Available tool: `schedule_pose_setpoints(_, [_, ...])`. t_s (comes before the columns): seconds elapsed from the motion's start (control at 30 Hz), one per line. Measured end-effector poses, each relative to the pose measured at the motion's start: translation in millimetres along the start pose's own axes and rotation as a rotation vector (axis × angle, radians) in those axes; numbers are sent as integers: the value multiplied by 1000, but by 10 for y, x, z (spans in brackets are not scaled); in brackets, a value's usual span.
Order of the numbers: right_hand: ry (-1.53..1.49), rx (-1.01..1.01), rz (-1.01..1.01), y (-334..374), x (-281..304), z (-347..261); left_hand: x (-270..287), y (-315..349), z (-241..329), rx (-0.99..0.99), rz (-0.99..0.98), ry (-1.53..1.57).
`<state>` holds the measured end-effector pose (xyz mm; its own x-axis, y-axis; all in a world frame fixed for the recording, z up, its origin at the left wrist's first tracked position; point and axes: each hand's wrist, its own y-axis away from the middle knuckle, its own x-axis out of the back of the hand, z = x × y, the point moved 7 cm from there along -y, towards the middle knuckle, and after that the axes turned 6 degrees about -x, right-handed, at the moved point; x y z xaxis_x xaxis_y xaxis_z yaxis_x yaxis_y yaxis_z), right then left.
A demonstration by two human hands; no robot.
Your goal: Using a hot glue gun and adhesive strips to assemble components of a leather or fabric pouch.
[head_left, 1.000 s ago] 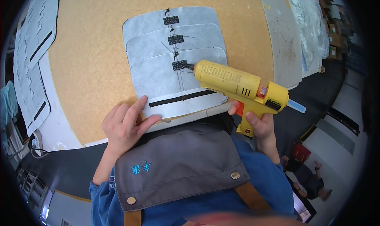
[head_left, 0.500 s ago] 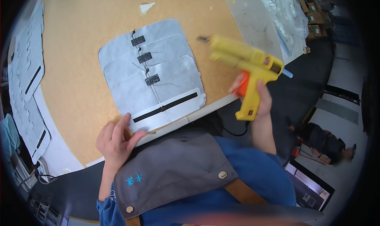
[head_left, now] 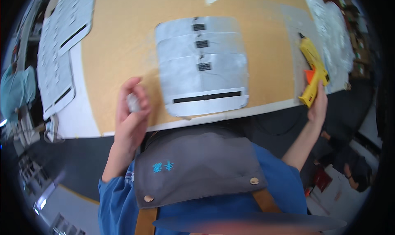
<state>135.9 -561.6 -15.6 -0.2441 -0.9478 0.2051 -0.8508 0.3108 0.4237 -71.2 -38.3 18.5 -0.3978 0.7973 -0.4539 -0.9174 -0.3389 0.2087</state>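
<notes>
Panel (head_left: 214,82) lies between left hand (head_left: 133,113), fingers curled round a blurred pale scrap (head_left: 133,103), and right hand (head_left: 319,105), at the glue gun (head_left: 314,64), grip unclear. Setting it aside seems in hand, calling for steady release.

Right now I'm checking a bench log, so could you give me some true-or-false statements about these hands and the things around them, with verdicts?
1. The right hand is at the handle of the yellow glue gun. True.
2. Three small black patches run in a line along the pale grey panel. True.
3. A small pale object shows in the left hand. True.
4. The left hand lies on the panel's middle. False: it is off the panel, to its left.
5. The glue gun's trigger is green. False: it is orange.
</notes>
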Motion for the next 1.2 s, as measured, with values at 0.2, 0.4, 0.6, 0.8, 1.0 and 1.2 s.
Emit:
schedule_pose_setpoints(0.2, [757,524,442,612,-312,-513,-268,-52,-99,238,-53,274])
schedule_pose_setpoints(0.4, [301,785,-282,1463,-1595,-506,-463,-37,-145,297,-220,295])
schedule_pose_setpoints(0.6, [388,1128,-709,2281,-2652,-518,-619,3,-201,288,-212,318])
schedule_pose_setpoints(0.8, [351,1143,-701,2374,-2847,-405,-708,-8,-250,301,-318,417])
schedule_pose_setpoints(1.0, [318,1018,-786,2333,-2865,-334,-725,-54,-320,236,-256,392])
schedule_pose_setpoints(1.2, [258,908,-863,2249,-2798,-361,-722,-73,-259,267,-179,393])
